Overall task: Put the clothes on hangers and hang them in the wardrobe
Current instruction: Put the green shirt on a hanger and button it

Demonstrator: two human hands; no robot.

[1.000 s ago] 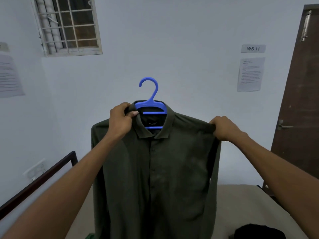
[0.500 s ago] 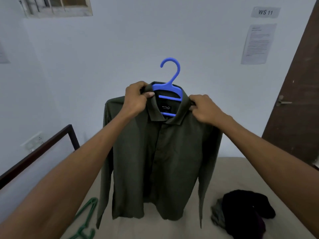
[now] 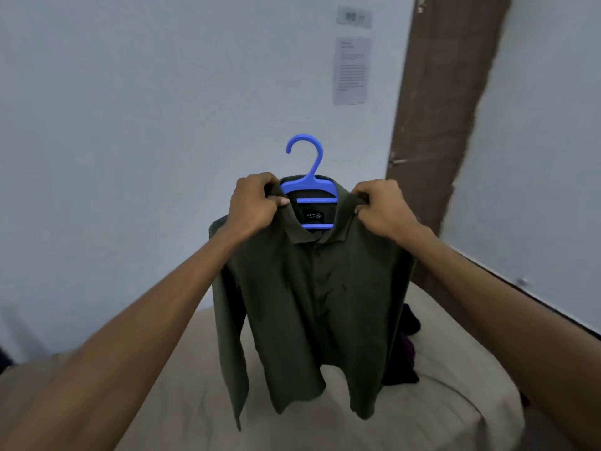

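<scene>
Your left hand (image 3: 252, 203) and right hand (image 3: 380, 209) each grip the olive shirt (image 3: 312, 304) collar on the blue plastic hanger (image 3: 307, 187) (shoulders hidden).

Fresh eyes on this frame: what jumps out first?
Centre frame, a dark olive-green collared shirt hangs on a bright blue plastic hanger, its hook standing clear above the collar against the pale wall. The left hand and right hand each grip the shirt beside the collar, holding it up over a beige bed. A dark heap of clothes peeks out behind the shirt's right edge.
</scene>
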